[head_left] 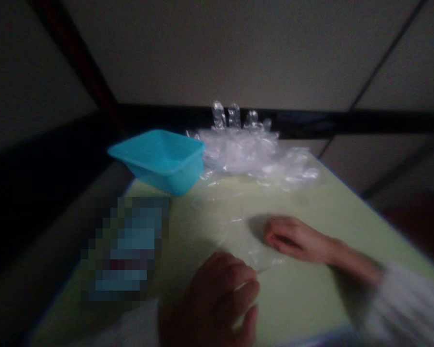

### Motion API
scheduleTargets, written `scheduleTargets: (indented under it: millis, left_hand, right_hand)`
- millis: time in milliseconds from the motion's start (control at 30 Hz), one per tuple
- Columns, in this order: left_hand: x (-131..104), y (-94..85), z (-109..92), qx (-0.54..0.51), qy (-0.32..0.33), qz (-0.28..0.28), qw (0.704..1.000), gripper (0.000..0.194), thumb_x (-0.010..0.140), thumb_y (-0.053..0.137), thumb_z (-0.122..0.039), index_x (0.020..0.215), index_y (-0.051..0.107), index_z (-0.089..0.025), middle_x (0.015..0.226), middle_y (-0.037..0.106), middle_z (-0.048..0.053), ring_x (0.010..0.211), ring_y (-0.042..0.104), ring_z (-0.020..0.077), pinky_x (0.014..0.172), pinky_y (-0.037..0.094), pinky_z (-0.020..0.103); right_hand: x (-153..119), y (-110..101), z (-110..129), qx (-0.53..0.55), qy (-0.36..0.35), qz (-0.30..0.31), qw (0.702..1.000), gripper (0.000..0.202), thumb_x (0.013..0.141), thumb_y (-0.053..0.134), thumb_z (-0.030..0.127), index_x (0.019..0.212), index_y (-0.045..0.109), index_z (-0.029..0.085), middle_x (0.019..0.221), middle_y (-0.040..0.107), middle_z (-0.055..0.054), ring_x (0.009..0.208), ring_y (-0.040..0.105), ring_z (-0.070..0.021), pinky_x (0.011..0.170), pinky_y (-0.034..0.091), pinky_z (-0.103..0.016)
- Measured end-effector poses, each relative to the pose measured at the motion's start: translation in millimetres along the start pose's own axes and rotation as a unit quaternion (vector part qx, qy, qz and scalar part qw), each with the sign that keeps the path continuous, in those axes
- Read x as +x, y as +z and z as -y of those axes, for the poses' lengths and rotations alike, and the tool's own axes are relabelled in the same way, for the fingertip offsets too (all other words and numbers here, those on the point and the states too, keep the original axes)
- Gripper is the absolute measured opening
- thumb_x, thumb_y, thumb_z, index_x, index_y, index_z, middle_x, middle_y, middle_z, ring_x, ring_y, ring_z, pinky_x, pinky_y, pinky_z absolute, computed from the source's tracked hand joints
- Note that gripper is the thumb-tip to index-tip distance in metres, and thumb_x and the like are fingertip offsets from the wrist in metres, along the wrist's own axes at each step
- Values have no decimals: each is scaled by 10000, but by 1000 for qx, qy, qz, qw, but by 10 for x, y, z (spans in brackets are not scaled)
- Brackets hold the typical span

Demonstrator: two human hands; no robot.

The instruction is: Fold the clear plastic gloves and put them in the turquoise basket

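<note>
- Nearest the camera, the left hand (217, 296) is at the bottom edge, fingers curled, the thumb slightly apart; whether they pinch anything cannot be told.
- The right hand (298, 238), farther forward, has its fingers folded in; what they grip, if anything, is hidden.
- Between the hands, a clear plastic film (244, 241), probably a disposable glove, lies flat on the pale yellow tabletop (347, 207). It should be feather-light, limp, slippery and easily torn; its loose near edge looks the best place to pinch.
- Behind it are piled clear plastic gloves (242, 154), finger tips sticking up, beside a turquoise plastic basket (186, 178).
- Hard to make out: the film's outline, lost in dim blur; a pixelated object (130, 255) at left; the left forearm, cut off below.
</note>
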State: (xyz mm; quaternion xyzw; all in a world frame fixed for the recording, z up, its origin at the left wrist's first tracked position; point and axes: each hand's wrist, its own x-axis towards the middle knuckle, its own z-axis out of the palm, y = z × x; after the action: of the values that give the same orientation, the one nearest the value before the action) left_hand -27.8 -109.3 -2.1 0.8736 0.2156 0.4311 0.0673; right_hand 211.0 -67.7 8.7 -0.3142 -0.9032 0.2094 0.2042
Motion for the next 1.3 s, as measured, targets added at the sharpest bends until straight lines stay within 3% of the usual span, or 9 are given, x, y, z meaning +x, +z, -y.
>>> scheduleTargets:
  millis: [233,333,500,667,733,867,1067,1133,1300]
  left_hand:
    - [20,85,65,21,-65,214,974,243,640,582,-159,880,556,-186,898,593,52,848,537,236,780,487,408]
    - [14,108,74,16,-81,252,964,181,643,591,-163,819,558,-187,898,578,41,873,519,229,819,476,404]
    - [8,112,59,28,-79,232,969,153,659,550,-118,791,549,-194,841,584,28,828,536,206,811,497,381]
    - [-89,0,-16,55,-55,35,996,259,739,504,-84,959,542,-215,898,631,37,896,581,184,746,528,286]
    - [-76,-53,-39,39,-4,54,998,247,768,500,-69,949,541,-231,846,649,11,861,598,154,740,530,241]
    - [52,-52,-9,5,34,162,986,268,822,413,-58,986,581,-186,949,681,15,917,609,143,870,502,254]
    - [42,105,133,65,-16,225,972,433,818,459,-123,1250,484,-103,1316,529,111,1236,456,224,1021,421,402]
    - [8,128,154,77,-32,237,968,465,821,472,-141,1283,457,-95,1329,517,123,1241,456,232,1025,418,423]
    - [-4,142,164,78,-60,231,968,454,836,470,-173,1283,469,-94,1321,525,124,1239,460,238,1041,399,429]
  right_hand:
    - [-51,42,21,-29,-95,16,995,225,816,603,378,867,574,161,804,579,-37,758,509,-168,683,406,-306]
    - [-70,106,47,-76,-128,30,988,187,788,628,338,851,574,171,814,584,-22,769,501,-171,700,391,-321]
    - [-52,140,67,-126,-138,49,981,59,824,555,221,793,563,171,838,585,-28,780,486,-168,737,379,-326]
    - [-10,99,70,-102,-113,34,988,159,908,435,195,823,565,163,818,574,-41,766,495,-160,725,388,-309]
    - [6,93,52,-103,-89,0,991,197,940,399,215,853,567,159,776,570,-38,739,499,-158,696,393,-303]
    - [33,93,-6,-132,-40,-86,987,186,952,400,237,966,567,157,786,600,-44,750,536,-169,723,419,-328]
    - [15,23,15,-85,-18,-237,968,154,903,464,140,1036,538,165,902,626,-73,839,582,-171,734,475,-312]
    - [-2,7,49,-26,-19,-226,974,139,898,463,124,1004,541,166,869,626,-59,794,590,-147,692,482,-270]
    - [6,23,94,67,19,-99,993,102,914,461,189,952,549,154,785,618,-33,675,574,-119,601,464,-233]
